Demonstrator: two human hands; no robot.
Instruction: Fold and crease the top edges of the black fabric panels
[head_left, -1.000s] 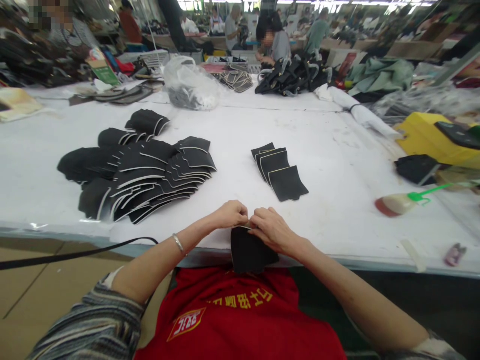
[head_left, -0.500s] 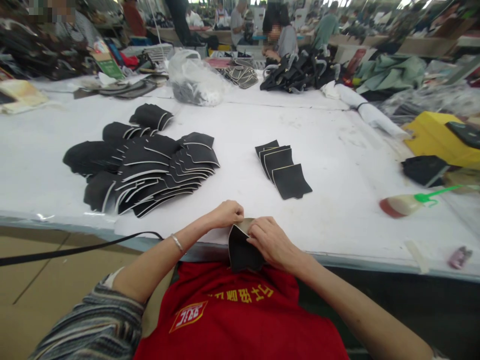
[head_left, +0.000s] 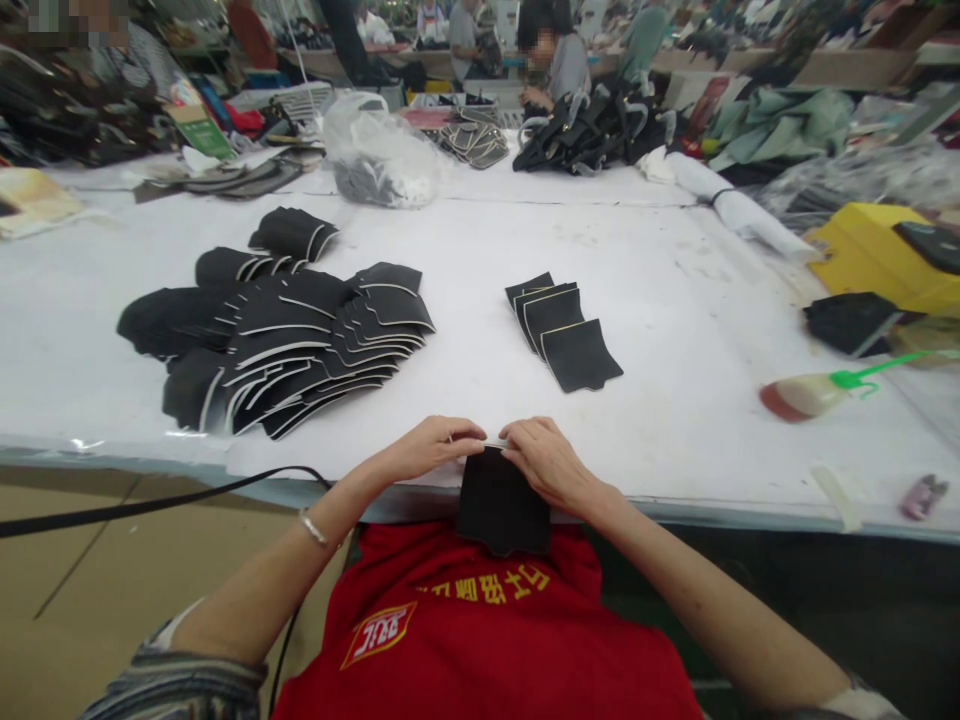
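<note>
Between my hands, at the table's front edge, is a black leather-like piece (head_left: 502, 505) with a pale top edge; its lower part hangs in front of my red apron (head_left: 480, 640). My left hand (head_left: 435, 445) pinches the top edge at its left end. Close beside it, my right hand (head_left: 544, 460) grips the same edge on the right, fingers bent over it. Past my hands lies a small overlapping stack of similar black pieces (head_left: 581, 355). A much larger fanned heap of black pieces (head_left: 292, 340) spreads to the left.
On the right are a squeeze bottle (head_left: 802, 395) with a green spout, a yellow box (head_left: 874, 265) and small pink-handled snippers (head_left: 922, 497). A clear plastic bag (head_left: 382, 150) and a pile of black straps (head_left: 592, 135) stand at the back. Other people sit beyond.
The black piece, earlier folded over at its upper right with the tan underside showing, now hangs flat. My left hand has come down onto its top edge.
</note>
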